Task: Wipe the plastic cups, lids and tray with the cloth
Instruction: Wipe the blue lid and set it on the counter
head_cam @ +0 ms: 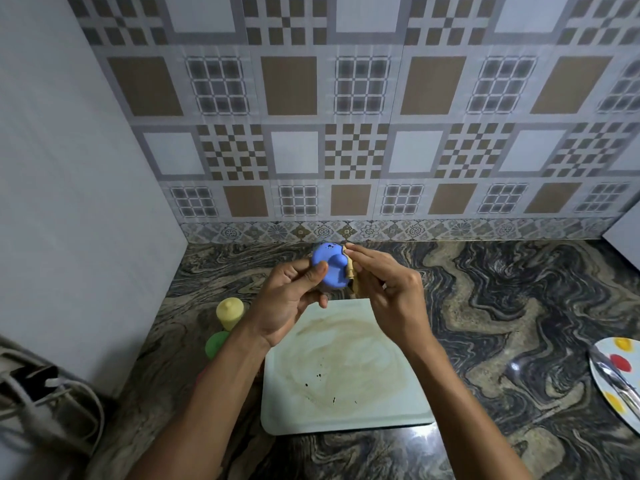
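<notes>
**Tray** [284, 410]: pale, rectangular, flat on the countertop nearest the person. It carries a wide tan smear and a few dark specks, so by my reckoning it is not yet wiped.

**Green cup** [217, 344]: stands just left of the tray, partly hidden behind the left forearm.

**Yellow cup** [230, 311]: just behind the green one, with a spouted lid on top. Nothing touches it.

**Left hand** [287, 299]: raised above the tray's far edge, with thumb and fingers curled around the blue lid.

**Blue lid** [330, 266]: a domed piece with a raised spout, held in the air. Whether a cup hangs beneath it I cannot tell.

**Right hand** [388, 292]: fingers pinch the cloth and press it to the lid's right edge.

**Cloth** [352, 271]: beige and bunched, mostly hidden between the fingers and the lid.

**Countertop** [502, 306]: dark, swirled stone.

**Plate** [630, 372]: at the right edge, white with coloured dots, well apart from the work.

**Cables** [52, 393]: in the near left corner.

**Tiled wall** [346, 133]: patterned, behind everything.

**Step in hand**: wiping a lid, early to midway by my judgement.

**Next move**: turning the lid in the left hand so the cloth reaches around the spout, then setting it down away from the dirty tray.
</notes>
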